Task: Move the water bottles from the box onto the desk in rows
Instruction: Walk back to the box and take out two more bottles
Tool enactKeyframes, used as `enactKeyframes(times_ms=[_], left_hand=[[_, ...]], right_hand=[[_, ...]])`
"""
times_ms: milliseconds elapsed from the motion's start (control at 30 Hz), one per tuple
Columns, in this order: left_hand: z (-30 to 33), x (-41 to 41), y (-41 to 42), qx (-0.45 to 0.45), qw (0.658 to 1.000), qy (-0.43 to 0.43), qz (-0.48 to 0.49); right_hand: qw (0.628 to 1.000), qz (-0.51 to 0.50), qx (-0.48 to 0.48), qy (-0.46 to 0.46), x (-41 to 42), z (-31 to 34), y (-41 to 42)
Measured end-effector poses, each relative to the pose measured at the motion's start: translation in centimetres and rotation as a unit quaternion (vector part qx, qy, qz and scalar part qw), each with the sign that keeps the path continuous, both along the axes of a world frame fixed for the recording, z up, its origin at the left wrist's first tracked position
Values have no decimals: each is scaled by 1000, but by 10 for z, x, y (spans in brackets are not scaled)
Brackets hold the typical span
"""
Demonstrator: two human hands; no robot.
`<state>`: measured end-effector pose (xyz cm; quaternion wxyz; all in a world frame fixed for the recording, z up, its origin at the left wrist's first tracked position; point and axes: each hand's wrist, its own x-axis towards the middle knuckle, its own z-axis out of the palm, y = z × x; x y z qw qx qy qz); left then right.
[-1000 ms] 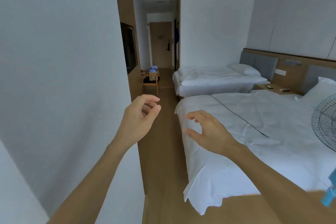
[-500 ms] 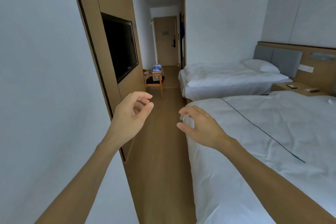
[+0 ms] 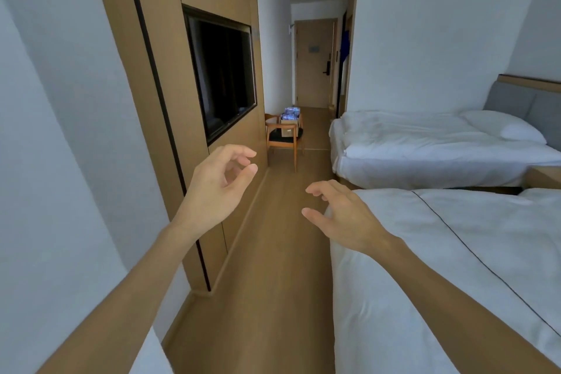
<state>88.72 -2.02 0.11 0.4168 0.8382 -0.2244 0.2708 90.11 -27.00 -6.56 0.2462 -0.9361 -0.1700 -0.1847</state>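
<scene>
Far down the room, a cardboard box (image 3: 287, 128) sits on a wooden chair (image 3: 282, 140), with blue-labelled water bottles (image 3: 290, 113) showing at its top. My left hand (image 3: 217, 185) is raised in front of me, empty, its fingers curled loosely apart. My right hand (image 3: 343, 215) is held out lower over the corner of the near bed, also empty with fingers spread. Both hands are far from the box. No desk is in view.
A wood-panelled wall with a black TV (image 3: 223, 70) runs along the left. Two white beds, the near bed (image 3: 440, 267) and the far bed (image 3: 425, 146), fill the right. A wooden-floor aisle (image 3: 273, 267) leads between them to the chair and a door (image 3: 314, 64).
The view has advanced along the aisle; the TV, chair and box appear closer. Both hands stay raised and empty, the right fingers spreading a little.
</scene>
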Motion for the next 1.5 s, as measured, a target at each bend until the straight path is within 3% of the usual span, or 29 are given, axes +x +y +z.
enactKeyframes(times_ms=[800,1133,1500], left_hand=[[-29,569,-79,41,998,10,-50],[-27,791,-153,14,999,40,-34],[-33,997,-153,9,999,41,11]], right_hand=[[998,-58,13,25,534,-31,-77],[999,-20,29,23,770,-22,-153],[1000,22,5,10,1008,-19,-157]])
